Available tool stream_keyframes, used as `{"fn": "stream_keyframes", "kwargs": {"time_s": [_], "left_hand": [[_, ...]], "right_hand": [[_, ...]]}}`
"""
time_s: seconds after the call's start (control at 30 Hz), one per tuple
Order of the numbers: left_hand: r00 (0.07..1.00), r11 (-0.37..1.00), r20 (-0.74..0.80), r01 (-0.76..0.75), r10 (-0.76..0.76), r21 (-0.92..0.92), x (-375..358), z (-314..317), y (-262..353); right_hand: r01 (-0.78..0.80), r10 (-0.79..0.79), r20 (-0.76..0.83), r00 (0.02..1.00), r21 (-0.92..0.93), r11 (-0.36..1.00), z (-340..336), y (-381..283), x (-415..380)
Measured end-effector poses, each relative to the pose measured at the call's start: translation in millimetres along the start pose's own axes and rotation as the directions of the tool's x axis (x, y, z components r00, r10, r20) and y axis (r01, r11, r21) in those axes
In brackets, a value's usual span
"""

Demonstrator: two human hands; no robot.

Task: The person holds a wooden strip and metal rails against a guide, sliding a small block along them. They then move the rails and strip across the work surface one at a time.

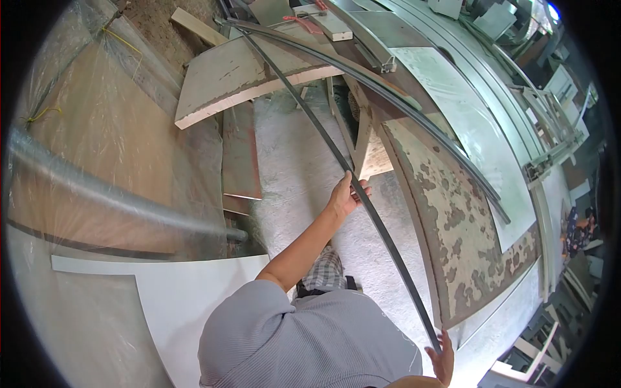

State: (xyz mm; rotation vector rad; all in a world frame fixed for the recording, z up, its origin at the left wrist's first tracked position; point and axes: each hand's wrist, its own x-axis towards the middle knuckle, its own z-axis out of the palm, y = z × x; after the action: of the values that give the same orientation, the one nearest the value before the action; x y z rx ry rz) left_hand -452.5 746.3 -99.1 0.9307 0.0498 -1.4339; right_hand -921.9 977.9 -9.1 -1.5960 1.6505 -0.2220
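A long, thin dark grey strip runs slantwise in front of me, from the top of the head view down to the lower right. My left hand is closed around it near the middle, thumb on top and fingers curled beneath. At its near end, my right hand has its thumb and fingers about the strip, close to the table corner. A similar dark profile lies lengthwise on the worn work table, to the right of the held strip. The far ends of both come close together at the top.
A white-topped sheet lies on the table beside a machine with long metal rails. A red-handled tool rests at the far end. On the left stand plastic-wrapped panels, a grey pipe and a white board.
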Motion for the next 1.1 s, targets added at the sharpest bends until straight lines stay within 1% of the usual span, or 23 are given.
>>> {"fn": "stream_keyframes", "kwargs": {"time_s": [0.03,0.07,0.1,0.17,0.23,0.33,0.37,0.43,0.47,0.5,0.57,0.6,0.63,0.7,0.73,0.77,0.83,0.87,0.9,0.97,1.0,1.07,1.1], "left_hand": [[1.000,1.000,0.005,0.012,-0.012,-0.002,-6,1,-7],[1.000,1.000,0.002,0.016,-0.016,0.008,-12,2,-13],[1.000,1.000,0.025,0.012,-0.012,-0.017,-17,2,-20],[0.999,0.999,0.049,0.017,-0.015,-0.042,-24,3,-30],[0.998,0.999,0.058,-0.005,0.008,-0.048,-32,4,-38],[0.998,0.997,0.059,0.015,-0.010,-0.077,-45,7,-47],[0.998,0.997,0.058,0.016,-0.012,-0.077,-47,8,-50],[0.999,1.000,0.029,0.026,-0.025,-0.016,-48,6,-55],[0.999,1.000,0.029,0.026,-0.026,-0.008,-49,5,-57],[0.999,0.999,-0.002,0.044,-0.044,-0.005,-50,4,-58],[0.998,0.998,-0.029,0.059,-0.059,0.004,-50,2,-60],[0.998,0.998,-0.043,0.050,-0.049,0.025,-52,0,-61],[0.998,0.998,-0.057,0.043,-0.040,0.048,-54,-1,-62],[0.997,0.999,-0.065,0.037,-0.035,0.039,-53,-6,-62],[0.997,0.999,-0.076,0.034,-0.032,0.031,-54,-9,-66],[0.996,0.997,-0.070,0.060,-0.056,0.055,-57,-11,-69],[1.000,0.999,-0.027,0.005,-0.004,0.038,-67,-10,-64],[0.998,0.999,-0.064,0.004,-0.001,0.054,-74,-5,-63],[0.998,0.998,-0.063,0.004,0.000,0.062,-78,-3,-63],[0.999,0.994,-0.041,-0.018,0.023,0.105,-83,0,-62],[0.999,0.993,-0.033,-0.023,0.027,0.113,-84,5,-61],[0.999,0.994,-0.019,-0.032,0.034,0.104,-86,15,-63],[1.000,0.994,-0.006,-0.029,0.029,0.108,-84,22,-62]], "right_hand": [[-0.096,0.096,0.054,0.994,0.006,0.995,-4,12,-13],[-0.056,0.061,0.043,0.997,-0.097,0.994,-1,48,-25],[-0.064,0.069,0.048,0.996,-0.090,0.994,-2,47,-35],[-0.253,0.246,-0.063,0.967,-0.220,0.942,-14,37,-59],[-0.272,0.256,-0.100,0.962,-0.235,0.933,-21,55,-77],[-0.153,0.071,-0.289,0.955,-0.271,0.950,-28,107,-106],[-0.154,0.072,-0.289,0.955,-0.271,0.950,-32,122,-114],[-0.220,0.153,-0.290,0.945,-0.213,0.952,-38,140,-128],[-0.171,0.087,-0.313,0.946,-0.249,0.953,-37,152,-133],[-0.172,0.091,-0.313,0.945,-0.240,0.955,-33,163,-138],[-0.234,0.222,-0.385,0.896,0.017,0.972,-25,184,-142],[-0.261,0.212,-0.410,0.887,-0.064,0.963,-20,200,-142],[-0.262,0.216,-0.412,0.885,-0.058,0.963,-17,212,-137],[-0.333,0.358,-0.341,0.869,0.132,0.934,-9,237,-135],[-0.380,0.436,-0.296,0.850,0.229,0.896,-3,250,-140],[-0.279,0.347,-0.288,0.893,0.253,0.927,4,267,-141],[-0.267,0.329,-0.294,0.897,0.232,0.935,13,270,-141],[-0.272,0.359,-0.312,0.880,0.288,0.918,17,267,-139],[-0.273,0.362,-0.310,0.879,0.296,0.915,20,269,-140],[-0.322,0.415,-0.279,0.866,0.323,0.890,24,280,-141],[-0.317,0.414,-0.282,0.865,0.334,0.888,27,286,-140],[-0.363,0.467,-0.268,0.843,0.356,0.861,35,295,-145],[-0.362,0.471,-0.277,0.838,0.364,0.858,39,289,-145]]}}
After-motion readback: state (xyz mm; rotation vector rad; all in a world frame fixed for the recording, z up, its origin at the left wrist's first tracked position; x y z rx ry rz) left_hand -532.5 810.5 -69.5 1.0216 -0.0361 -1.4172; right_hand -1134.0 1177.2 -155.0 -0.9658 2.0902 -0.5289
